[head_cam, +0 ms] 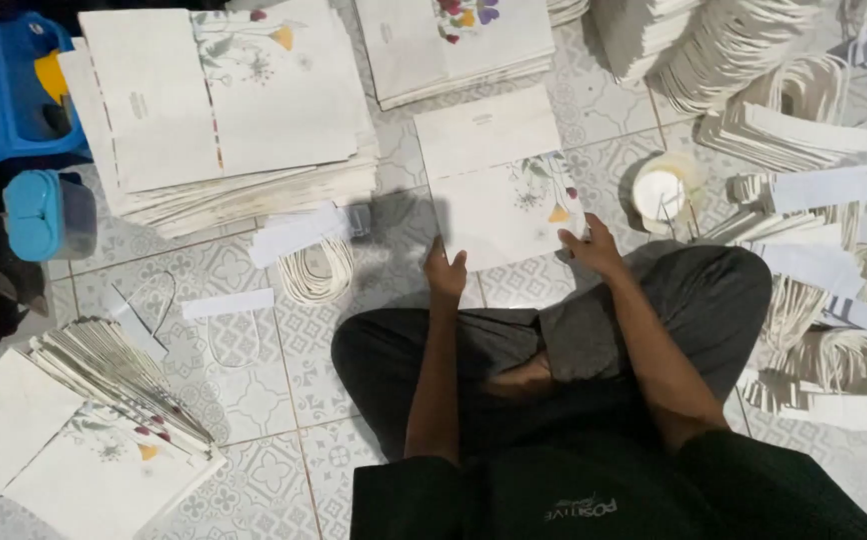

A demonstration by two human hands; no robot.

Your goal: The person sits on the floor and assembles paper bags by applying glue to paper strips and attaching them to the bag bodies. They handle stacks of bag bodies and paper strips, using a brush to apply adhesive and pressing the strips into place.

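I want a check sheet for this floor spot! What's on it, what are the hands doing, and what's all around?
Surface: patterned grey tiled floor.
Job's things: flat white paper bag with flower print, lying on the floor.
Clutter: stacks of white flowered paper bags, white cord handle bundles, white paper strips, white tape roll.
Grips: left hand and right hand touch the bag's near edge.
Cables: nothing seen.
Surroundings: blue plastic container, blue plastic stool.
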